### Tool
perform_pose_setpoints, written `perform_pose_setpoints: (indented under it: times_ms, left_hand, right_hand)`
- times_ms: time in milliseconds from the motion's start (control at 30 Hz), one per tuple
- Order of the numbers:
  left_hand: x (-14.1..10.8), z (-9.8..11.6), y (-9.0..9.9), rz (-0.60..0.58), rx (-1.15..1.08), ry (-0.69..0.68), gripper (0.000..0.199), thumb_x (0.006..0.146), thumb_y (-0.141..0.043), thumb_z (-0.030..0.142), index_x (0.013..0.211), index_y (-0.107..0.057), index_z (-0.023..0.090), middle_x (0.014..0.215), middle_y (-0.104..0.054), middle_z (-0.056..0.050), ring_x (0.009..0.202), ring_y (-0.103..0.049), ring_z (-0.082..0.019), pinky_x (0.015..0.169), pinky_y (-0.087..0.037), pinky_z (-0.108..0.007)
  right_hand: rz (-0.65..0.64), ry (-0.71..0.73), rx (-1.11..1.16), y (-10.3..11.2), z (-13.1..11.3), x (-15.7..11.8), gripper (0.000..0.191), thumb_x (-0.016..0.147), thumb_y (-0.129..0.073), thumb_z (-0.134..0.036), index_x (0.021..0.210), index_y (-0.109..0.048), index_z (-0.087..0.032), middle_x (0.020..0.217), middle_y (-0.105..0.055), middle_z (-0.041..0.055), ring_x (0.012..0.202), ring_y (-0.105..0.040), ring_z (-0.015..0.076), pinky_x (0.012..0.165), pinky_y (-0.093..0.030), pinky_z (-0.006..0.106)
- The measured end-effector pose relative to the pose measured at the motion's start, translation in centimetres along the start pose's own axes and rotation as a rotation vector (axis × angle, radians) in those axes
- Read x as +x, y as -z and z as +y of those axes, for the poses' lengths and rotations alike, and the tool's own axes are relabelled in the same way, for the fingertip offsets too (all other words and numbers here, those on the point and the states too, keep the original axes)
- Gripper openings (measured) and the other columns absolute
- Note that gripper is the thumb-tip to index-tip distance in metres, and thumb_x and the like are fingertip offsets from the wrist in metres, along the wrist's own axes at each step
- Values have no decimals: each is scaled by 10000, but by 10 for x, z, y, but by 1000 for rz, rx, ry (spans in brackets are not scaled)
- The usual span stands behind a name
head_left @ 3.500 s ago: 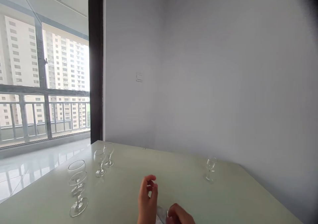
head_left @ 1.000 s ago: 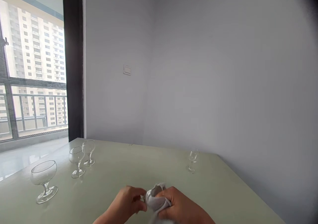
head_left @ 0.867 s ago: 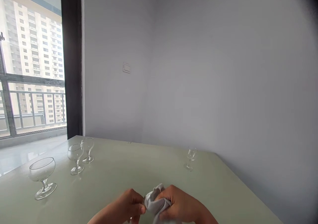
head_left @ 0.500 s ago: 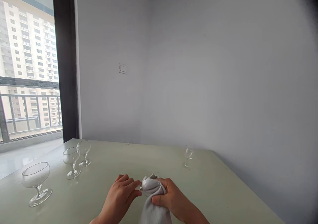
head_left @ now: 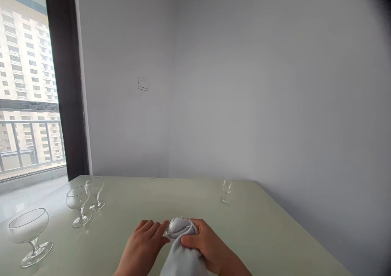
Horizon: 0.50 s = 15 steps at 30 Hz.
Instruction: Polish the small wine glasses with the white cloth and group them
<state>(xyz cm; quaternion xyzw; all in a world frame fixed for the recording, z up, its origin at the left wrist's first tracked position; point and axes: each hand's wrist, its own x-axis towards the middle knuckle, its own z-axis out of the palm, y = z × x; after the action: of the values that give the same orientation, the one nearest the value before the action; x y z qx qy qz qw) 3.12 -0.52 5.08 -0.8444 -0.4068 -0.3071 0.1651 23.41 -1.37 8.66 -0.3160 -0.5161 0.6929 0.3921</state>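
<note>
Low in the middle of the view, my right hand (head_left: 204,243) is wrapped round a pale grey-white cloth (head_left: 183,259), thumb on top. The cloth is bunched over a small clear glass (head_left: 167,232), most of which it hides. My left hand (head_left: 145,241) pinches the glass's exposed end between thumb and fingertips, just left of the cloth. Whether that end is the stem or the foot is too small to tell. The cloth's lower part hangs toward me, past the bottom of the view.
Three round-bowled stemmed glasses, a near one (head_left: 32,235), a middle one (head_left: 79,204) and a far one (head_left: 96,192), stand upright along the left of the pale green table (head_left: 259,235). A smaller stemmed glass (head_left: 226,190) stands far right of centre. Grey walls rise behind.
The view has swung slightly right, so the standing glasses appear further left. The cloth has shifted over the glass in my right hand, while my left hand keeps its pinch.
</note>
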Motion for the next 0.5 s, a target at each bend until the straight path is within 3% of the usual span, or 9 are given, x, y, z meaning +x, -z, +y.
perform_pose_setpoints:
  times_ms: [67,133,200,300,367,500]
  left_hand:
    - [2,-4,4,-144,-161,54,195,861,-473,321,967,-593,210,671,-618,14,613,-529,-143,596,-363,-261]
    - [6,-1,10,-291,-361,195,243,849,-470,381,756,-597,196,615,-563,21,597,-493,-129,568,-331,-242]
    - [9,7,15,-468,-662,357,386,800,-487,503,594,-525,179,557,-489,28,549,-439,-111,529,-305,-230]
    - [10,18,18,-692,-1178,483,524,671,-504,687,546,-466,180,478,-405,42,447,-347,-82,453,-262,-224]
    - [8,23,16,-736,-1388,484,548,639,-520,711,521,-452,180,431,-348,57,400,-275,-62,422,-204,-228]
    - [2,27,1,-712,-1703,501,565,600,-599,683,448,-403,176,408,-255,76,391,-184,-38,424,-113,-241]
  right_hand:
    - [-95,45,-233,2,-7,-5,234,617,-645,-162,851,-646,-142,665,-481,-40,603,-391,86,573,-324,203]
    - [-171,75,-480,7,-18,-11,263,610,-633,-130,869,-656,-170,696,-479,-51,623,-394,86,576,-321,190]
    - [-249,87,-673,13,-29,-18,278,594,-636,-116,857,-673,-198,690,-482,-63,619,-405,88,554,-316,180]
    - [-373,119,-848,17,-44,-28,286,613,-597,-100,838,-706,-239,708,-574,-65,658,-486,106,574,-347,175]
    - [-388,147,-897,16,-51,-36,337,654,-546,-99,884,-714,-280,812,-662,-63,757,-566,133,651,-388,183]
    - [-275,171,-984,12,-61,-50,408,680,-521,-99,960,-700,-336,938,-706,-72,839,-628,149,716,-424,187]
